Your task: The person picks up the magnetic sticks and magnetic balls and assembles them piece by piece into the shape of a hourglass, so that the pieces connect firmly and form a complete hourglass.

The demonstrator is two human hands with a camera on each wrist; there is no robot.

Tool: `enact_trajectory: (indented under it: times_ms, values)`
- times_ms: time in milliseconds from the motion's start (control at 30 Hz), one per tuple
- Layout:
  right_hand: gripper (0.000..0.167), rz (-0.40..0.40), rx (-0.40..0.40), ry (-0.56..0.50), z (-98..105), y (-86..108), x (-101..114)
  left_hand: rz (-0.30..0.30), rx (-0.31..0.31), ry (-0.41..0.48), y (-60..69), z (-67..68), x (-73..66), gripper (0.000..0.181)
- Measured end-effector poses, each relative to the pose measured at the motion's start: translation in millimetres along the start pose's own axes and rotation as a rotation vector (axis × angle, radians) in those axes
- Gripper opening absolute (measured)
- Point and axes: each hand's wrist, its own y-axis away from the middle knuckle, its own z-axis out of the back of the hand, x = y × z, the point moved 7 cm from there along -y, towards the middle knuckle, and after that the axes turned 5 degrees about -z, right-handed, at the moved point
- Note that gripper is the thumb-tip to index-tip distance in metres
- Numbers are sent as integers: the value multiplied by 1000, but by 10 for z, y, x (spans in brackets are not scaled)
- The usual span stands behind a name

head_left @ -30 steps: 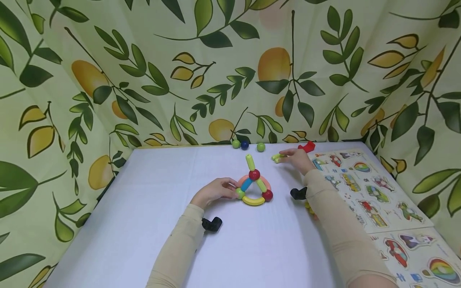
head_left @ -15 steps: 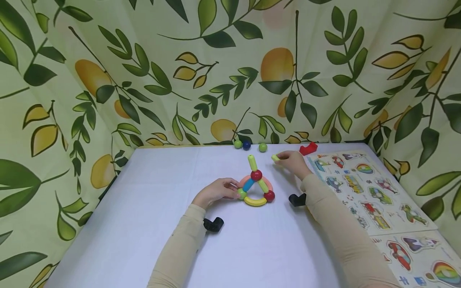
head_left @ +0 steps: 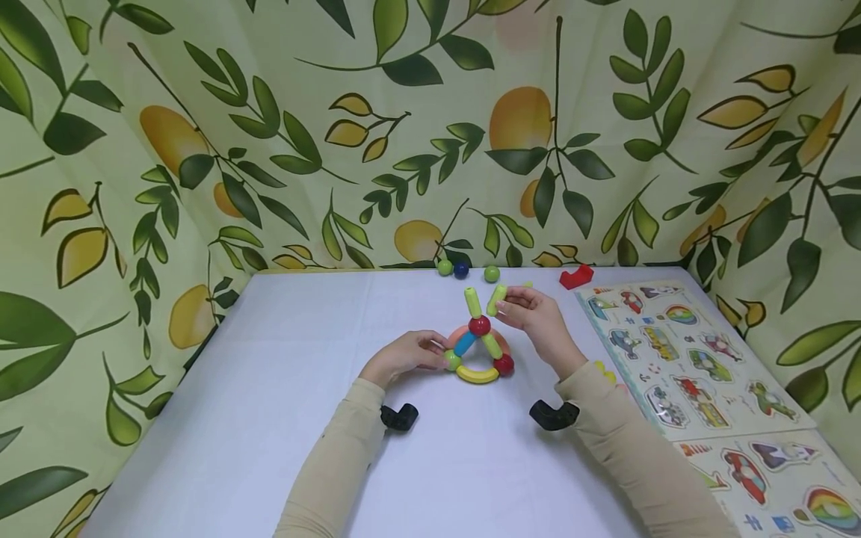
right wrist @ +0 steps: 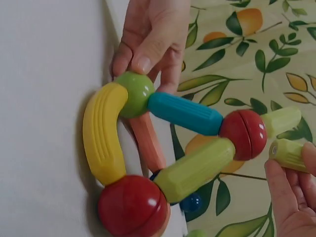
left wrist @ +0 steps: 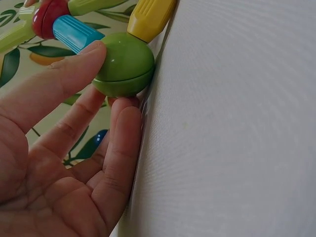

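Note:
In the head view a magnetic-stick frame stands mid-table. Its red top ball [head_left: 479, 326] carries an upright light green rod [head_left: 473, 302]. A blue rod [right wrist: 185, 112] and another light green rod [right wrist: 196, 169] slope down from that ball. At the base, a yellow curved stick [head_left: 477, 375] joins a green ball [left wrist: 126, 64] to a red ball [head_left: 504, 365], with a pink curved piece [right wrist: 148, 143] behind. My left hand [head_left: 406, 355] holds the green ball between thumb and fingers. My right hand [head_left: 541, 325] pinches a loose light green rod [head_left: 496, 300], close beside the upright one and apart from the top ball.
Along the back edge lie two green balls [head_left: 492, 274] and a blue ball [head_left: 460, 270]. A red curved piece [head_left: 576, 276] sits further right, near a picture board [head_left: 699, 359]. Yellow pieces [head_left: 605, 371] are partly hidden by my right forearm. A leaf-patterned curtain [head_left: 430, 149] hangs behind.
My right hand has picked up a light green rod from the back right and carried it left to the frame's top, tilting it upright. My left hand stays on the green ball.

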Motion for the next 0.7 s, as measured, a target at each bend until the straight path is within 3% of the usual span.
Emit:
enact_trajectory:
  times_ms: [467,700]
  values:
    - [44,11,-1,28,-72,29,-67,-10,-1,19,26,0,-14,34]
    - [51,-33,20,150,91,-28,-25,-8,12,10,24,-4,-22,35]
